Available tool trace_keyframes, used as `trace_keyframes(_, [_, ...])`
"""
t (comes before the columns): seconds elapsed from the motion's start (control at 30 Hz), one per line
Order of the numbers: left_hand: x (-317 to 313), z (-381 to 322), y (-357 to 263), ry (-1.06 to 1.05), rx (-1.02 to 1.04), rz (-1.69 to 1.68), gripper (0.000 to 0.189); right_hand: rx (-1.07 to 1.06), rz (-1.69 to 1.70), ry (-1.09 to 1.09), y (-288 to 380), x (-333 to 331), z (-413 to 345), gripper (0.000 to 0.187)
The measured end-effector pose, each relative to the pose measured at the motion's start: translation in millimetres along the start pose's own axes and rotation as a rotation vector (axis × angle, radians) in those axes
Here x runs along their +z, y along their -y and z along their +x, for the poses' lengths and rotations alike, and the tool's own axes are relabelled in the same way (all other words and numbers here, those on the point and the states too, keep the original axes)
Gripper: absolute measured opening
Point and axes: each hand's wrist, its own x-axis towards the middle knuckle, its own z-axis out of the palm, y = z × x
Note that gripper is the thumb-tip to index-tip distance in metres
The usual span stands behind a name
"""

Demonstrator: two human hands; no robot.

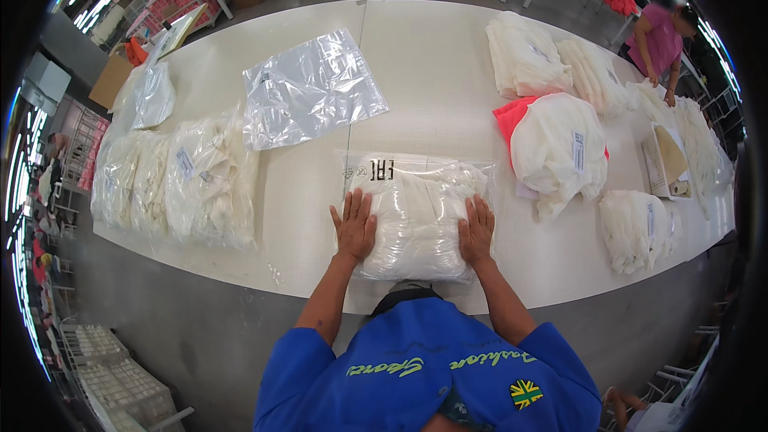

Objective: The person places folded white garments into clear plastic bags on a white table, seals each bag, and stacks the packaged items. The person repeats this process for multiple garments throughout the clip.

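Observation:
A clear plastic bag filled with folded white fabric (417,222) lies flat on the white table before me, printed marks near its far edge. My left hand (355,225) rests on the bag's left side, fingers apart and pointing away from me. On its right side lies my right hand (477,228), also flat with the fingers slightly spread. Neither hand is closed around anything. Beyond the bag, to the left, is a flat clear plastic bag (315,90).
Bagged white garments (210,183) lie at the left. To the right are a round white bundle with red fabric (558,150), stacks of white garments (525,54) and a white basket (654,162). A person in pink (660,42) handles fabric at the far right.

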Motion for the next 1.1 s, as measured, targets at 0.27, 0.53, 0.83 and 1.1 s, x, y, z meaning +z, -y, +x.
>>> trace_keyframes(0.27, [7,9,29,-0.229,-0.139,-0.254,0.062,0.135,0.135,-0.253,-50,2,4,0.066])
trace_keyframes(0.53, [-39,80,23,0.248,-0.671,-1.063,0.081,0.911,0.927,0.229,0,-30,63,0.099])
trace_keyframes(0.83, [-112,87,-44,-0.03,-0.208,-1.471,0.082,0.27,1.187,0.03,21,-101,76,0.055])
trace_keyframes(1.1, [-166,11,5,0.498,-0.135,-1.198,0.068,0.26,0.945,0.69,-22,-196,1,0.054])
